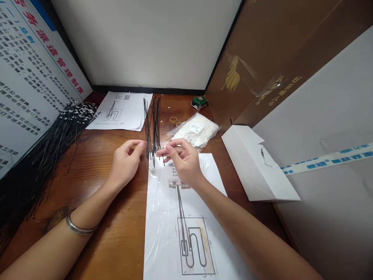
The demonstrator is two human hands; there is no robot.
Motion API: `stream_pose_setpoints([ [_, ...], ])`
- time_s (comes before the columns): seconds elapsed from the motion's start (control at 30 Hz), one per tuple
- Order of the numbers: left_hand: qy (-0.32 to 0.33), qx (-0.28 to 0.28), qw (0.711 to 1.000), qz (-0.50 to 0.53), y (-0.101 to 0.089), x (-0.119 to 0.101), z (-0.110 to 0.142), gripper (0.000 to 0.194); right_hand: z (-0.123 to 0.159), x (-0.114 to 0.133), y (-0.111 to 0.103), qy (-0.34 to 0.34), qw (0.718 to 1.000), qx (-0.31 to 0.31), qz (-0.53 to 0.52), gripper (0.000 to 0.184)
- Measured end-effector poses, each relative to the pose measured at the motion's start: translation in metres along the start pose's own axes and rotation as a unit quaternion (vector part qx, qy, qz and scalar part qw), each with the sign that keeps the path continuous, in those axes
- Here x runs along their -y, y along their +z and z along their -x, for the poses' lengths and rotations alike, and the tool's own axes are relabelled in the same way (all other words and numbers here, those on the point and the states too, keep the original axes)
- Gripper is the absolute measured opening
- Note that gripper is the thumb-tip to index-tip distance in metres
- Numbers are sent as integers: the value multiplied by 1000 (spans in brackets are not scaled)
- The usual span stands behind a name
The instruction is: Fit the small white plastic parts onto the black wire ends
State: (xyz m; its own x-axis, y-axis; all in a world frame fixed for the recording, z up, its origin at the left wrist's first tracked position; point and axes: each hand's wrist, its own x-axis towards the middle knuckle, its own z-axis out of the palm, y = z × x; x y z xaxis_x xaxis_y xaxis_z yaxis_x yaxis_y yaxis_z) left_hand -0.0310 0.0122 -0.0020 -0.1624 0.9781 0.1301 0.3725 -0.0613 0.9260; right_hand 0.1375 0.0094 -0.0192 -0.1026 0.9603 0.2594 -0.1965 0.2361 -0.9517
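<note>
My left hand (128, 161) is closed in a pinch, thumb against index finger, at the left side of a loose row of thin black wires (155, 120). Whatever those fingertips hold, if anything, is too small to make out. My right hand (185, 161) is also pinched, at the near ends of the wires, its lower fingers stretched leftward beneath them. Its fingertips cover whatever is between them. Under my right hand lies a printed drawing sheet (163, 241) in clear plastic, with a small taped strip (173, 183) near its top.
A large bundle of black wires with white ends (58, 144) lies at left. Papers (122, 112) rest at the back. A clear bag of white pieces (196, 128), a green tape measure (199, 102) and rubber bands (173, 119) are behind my hands. A white box (256, 167) stands right.
</note>
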Motion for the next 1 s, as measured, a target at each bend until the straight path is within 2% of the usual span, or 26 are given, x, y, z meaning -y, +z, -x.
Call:
stream_pose_setpoints([
  [0.17, 14, 96, 995, 35, 7, 2, 7, 37, -6, -2, -3, 60, 992, 94, -53, 24],
  [0.33, 10, 116, 993, 34, 7, 7, 6, 34, -17, -7, -16, 130, 967, 178, -128, 26],
  [0.43, 63, 124, 990, -10, 5, 8, 6, 29, -22, -7, -22, 172, 942, 232, -169, 26],
  [0.53, 135, 153, 976, -70, 5, 9, 6, 30, -23, -4, -24, 201, 916, 286, -196, 26],
  [0.6, 158, 170, 967, -104, 6, 10, 7, 27, -22, -3, -23, 212, 905, 309, -200, 25],
  [0.7, 158, 151, 973, -76, 7, 11, 8, 20, -23, -4, -23, 201, 911, 294, -207, 27],
  [0.83, 153, 116, 981, 10, 8, 11, 9, 17, -26, -10, -21, 160, 949, 178, -207, 28],
  [0.93, 210, 106, 972, 3, 7, 10, 10, 15, -27, -13, -20, 152, 964, 109, -190, 27],
  [1.0, 253, 88, 963, -8, 5, 9, 10, 15, -26, -14, -19, 152, 968, 103, -173, 27],
])
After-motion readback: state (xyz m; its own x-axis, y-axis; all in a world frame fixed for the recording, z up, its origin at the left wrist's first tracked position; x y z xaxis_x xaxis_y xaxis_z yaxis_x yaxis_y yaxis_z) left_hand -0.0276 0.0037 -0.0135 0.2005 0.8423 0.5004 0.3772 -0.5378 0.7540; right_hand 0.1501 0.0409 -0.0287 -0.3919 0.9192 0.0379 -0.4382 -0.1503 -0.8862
